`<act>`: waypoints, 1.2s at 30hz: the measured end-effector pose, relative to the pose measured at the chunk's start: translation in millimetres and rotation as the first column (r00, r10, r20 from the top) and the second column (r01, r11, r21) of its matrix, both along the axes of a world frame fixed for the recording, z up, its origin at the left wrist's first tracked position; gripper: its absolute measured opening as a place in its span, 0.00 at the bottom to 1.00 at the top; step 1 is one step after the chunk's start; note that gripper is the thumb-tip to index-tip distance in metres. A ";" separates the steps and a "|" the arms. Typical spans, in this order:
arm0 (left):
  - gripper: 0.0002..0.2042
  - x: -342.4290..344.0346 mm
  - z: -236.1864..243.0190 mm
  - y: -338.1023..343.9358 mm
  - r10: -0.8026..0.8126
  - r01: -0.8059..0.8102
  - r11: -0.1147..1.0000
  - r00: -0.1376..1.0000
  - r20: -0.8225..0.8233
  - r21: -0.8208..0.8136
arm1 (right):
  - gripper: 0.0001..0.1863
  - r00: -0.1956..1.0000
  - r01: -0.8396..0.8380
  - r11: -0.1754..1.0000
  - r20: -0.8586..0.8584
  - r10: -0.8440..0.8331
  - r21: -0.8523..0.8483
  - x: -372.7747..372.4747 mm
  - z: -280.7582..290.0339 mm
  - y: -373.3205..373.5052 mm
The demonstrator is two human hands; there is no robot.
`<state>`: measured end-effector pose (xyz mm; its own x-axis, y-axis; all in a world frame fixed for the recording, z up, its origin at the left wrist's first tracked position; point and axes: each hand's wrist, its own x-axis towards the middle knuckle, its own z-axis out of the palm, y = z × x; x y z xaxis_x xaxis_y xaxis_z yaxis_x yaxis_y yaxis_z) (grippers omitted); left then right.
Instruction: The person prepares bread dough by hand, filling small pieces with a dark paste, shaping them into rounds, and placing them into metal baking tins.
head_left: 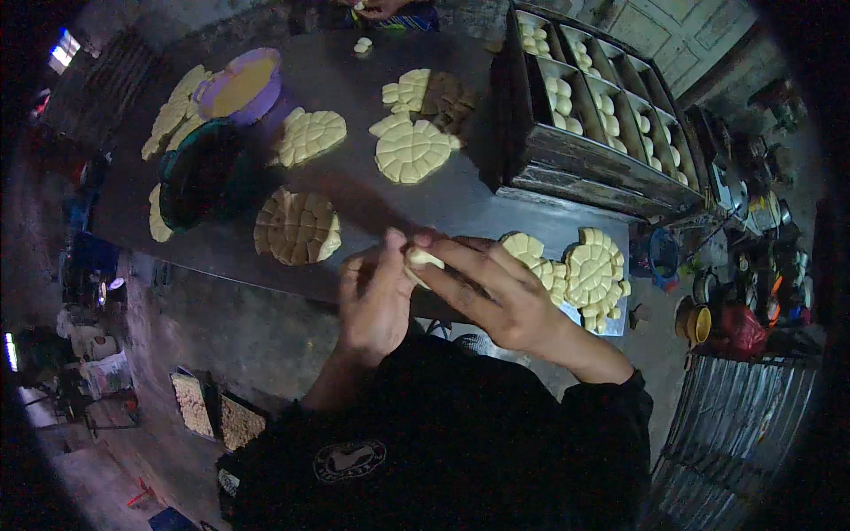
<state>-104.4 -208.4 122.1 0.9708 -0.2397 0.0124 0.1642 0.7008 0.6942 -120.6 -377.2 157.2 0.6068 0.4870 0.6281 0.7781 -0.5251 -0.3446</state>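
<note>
A small pale dough piece (423,258) is pinched between my two hands above the near edge of the dark metal table (266,80). My right hand (500,296) reaches over it from the right, fingers stretched along the piece. From the other side, my left hand (376,305) presses it with thumb and fingertips; part of the piece is hidden by the fingers. Left of my hands lies a brown scored dough round (292,228) with a pale edge. On the right are pale dough rounds cut into small segments (593,268), some lying on a light sheet.
A dark compartmented box (575,159) holding dough balls stands at the back right. A purple basin (257,102) with yellowish contents and a dark green basin (199,177) occupy the left. More scored dough (413,152) lies mid-table. Another person's hand (379,9) shows at the far edge.
</note>
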 end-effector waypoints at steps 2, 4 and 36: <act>0.09 -0.4 -21.9 3.1 -0.031 0.021 0.983 0.998 0.052 0.184 | 0.22 0.997 -0.039 0.999 0.066 0.039 0.001 -1.9 2.7 -7.5; 0.09 0.0 -13.1 6.1 0.010 -0.112 0.902 0.971 0.240 0.418 | 0.18 0.994 -0.066 0.991 -0.082 0.075 0.114 -1.7 5.2 -7.4; 0.23 102.5 -154.0 127.1 -0.313 0.335 0.775 0.940 -0.134 0.535 | 0.18 0.378 0.815 0.464 -0.925 0.031 0.348 56.9 -127.8 150.2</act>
